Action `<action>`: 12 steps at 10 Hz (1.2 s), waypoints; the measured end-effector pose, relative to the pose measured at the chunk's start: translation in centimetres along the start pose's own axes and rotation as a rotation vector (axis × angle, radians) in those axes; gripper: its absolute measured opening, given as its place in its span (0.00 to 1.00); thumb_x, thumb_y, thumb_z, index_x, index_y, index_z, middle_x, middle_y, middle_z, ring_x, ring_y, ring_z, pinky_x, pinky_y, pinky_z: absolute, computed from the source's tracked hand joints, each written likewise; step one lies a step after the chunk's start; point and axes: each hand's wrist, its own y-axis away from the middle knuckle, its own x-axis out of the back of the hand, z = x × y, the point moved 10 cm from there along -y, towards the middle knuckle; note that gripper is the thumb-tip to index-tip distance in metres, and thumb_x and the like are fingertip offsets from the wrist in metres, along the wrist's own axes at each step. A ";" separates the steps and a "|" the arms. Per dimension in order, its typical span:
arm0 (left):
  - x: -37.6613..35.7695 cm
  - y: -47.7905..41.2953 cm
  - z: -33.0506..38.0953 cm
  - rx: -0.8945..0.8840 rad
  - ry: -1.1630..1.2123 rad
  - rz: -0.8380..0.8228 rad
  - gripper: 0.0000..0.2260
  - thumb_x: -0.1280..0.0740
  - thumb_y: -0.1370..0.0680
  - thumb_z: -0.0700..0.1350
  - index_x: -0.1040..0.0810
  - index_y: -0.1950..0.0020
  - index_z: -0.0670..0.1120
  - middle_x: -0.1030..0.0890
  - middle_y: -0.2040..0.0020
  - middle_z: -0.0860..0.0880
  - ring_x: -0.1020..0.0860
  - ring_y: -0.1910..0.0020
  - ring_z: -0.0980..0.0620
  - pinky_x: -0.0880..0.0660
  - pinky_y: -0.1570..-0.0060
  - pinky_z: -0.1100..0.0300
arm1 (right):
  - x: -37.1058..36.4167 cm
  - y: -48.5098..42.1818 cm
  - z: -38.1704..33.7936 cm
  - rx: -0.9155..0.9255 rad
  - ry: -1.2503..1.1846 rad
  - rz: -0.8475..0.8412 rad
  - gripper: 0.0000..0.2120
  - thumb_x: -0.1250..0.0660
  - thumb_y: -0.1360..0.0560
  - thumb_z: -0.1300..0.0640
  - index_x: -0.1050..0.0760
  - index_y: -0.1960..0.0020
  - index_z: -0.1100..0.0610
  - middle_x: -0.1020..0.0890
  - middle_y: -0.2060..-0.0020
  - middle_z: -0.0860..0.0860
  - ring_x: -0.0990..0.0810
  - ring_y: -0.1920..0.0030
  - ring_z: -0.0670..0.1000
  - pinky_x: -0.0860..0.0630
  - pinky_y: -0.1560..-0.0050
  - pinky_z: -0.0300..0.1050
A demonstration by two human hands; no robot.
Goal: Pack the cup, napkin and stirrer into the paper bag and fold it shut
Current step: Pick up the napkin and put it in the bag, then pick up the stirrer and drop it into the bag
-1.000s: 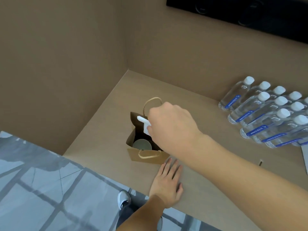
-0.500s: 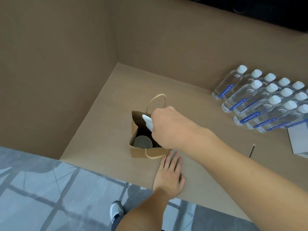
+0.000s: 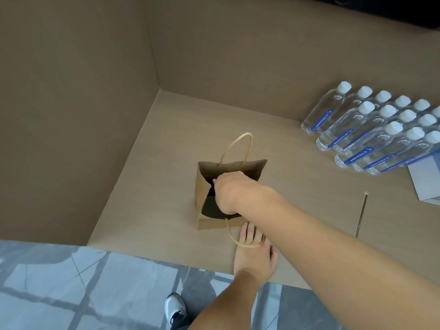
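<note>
Inside the open paper bag (image 3: 202,189), right hand (image 3: 232,191) gripping the white napkin (image 3: 214,180); left hand (image 3: 256,256) flat, released.

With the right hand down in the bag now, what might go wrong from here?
1. The right hand fills much of the paper bag mouth; pulling out carelessly may tip the bag, since the left hand rests flat on the table beside it, not gripping it.
2. The napkin may lift out with the fingers.
3. The stirrer lies apart to the right, easy to forget.
</note>
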 end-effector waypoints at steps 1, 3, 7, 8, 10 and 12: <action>-0.6 0.0 -0.3 0.009 -0.009 -0.018 0.22 0.45 0.29 0.51 0.15 0.49 0.45 0.15 0.50 0.46 0.18 0.47 0.46 0.24 0.41 0.51 | 0.4 0.2 0.1 -0.033 -0.033 0.037 0.18 0.38 0.23 0.65 0.28 0.34 0.61 0.21 0.45 0.57 0.21 0.47 0.57 0.22 0.44 0.50; -4.8 -0.1 -0.7 0.041 0.032 -0.183 0.19 0.43 0.22 0.50 0.25 0.36 0.43 0.22 0.36 0.42 0.28 0.34 0.40 0.34 0.30 0.44 | 5.4 6.2 2.0 -0.097 -0.160 0.339 0.04 0.38 0.25 0.65 0.27 0.53 0.57 0.33 0.67 0.53 0.26 0.65 0.55 0.25 0.64 0.46; -7.3 -0.3 -0.4 0.028 -0.052 -0.221 0.29 0.42 0.23 0.52 0.36 0.24 0.43 0.38 0.21 0.43 0.47 0.22 0.42 0.54 0.25 0.47 | -0.2 5.2 26.0 -0.432 -0.545 0.490 0.11 0.39 0.30 0.67 0.18 0.59 0.62 0.14 0.59 0.60 0.18 0.51 0.61 0.19 0.48 0.52; -7.8 -0.5 -0.7 0.045 -0.079 -0.224 0.29 0.43 0.23 0.53 0.37 0.23 0.44 0.40 0.21 0.44 0.48 0.21 0.42 0.53 0.25 0.46 | -6.3 2.7 30.6 -0.556 -0.533 0.465 0.11 0.39 0.29 0.61 0.19 0.52 0.60 0.18 0.50 0.61 0.23 0.45 0.64 0.22 0.45 0.50; -8.2 -0.6 -0.7 0.069 -0.139 -0.232 0.29 0.44 0.22 0.53 0.39 0.22 0.44 0.41 0.20 0.44 0.49 0.21 0.41 0.47 0.24 0.44 | -12.2 2.9 36.4 -0.706 -0.477 0.601 0.13 0.39 0.25 0.63 0.26 0.42 0.64 0.20 0.47 0.65 0.22 0.45 0.66 0.23 0.47 0.54; -8.0 -0.5 -0.5 0.067 -0.160 -0.215 0.28 0.44 0.22 0.53 0.38 0.23 0.44 0.40 0.21 0.43 0.47 0.21 0.41 0.46 0.24 0.43 | -18.3 0.5 39.4 -0.723 -0.625 0.535 0.20 0.39 0.26 0.64 0.27 0.34 0.56 0.25 0.37 0.66 0.27 0.36 0.64 0.29 0.36 0.50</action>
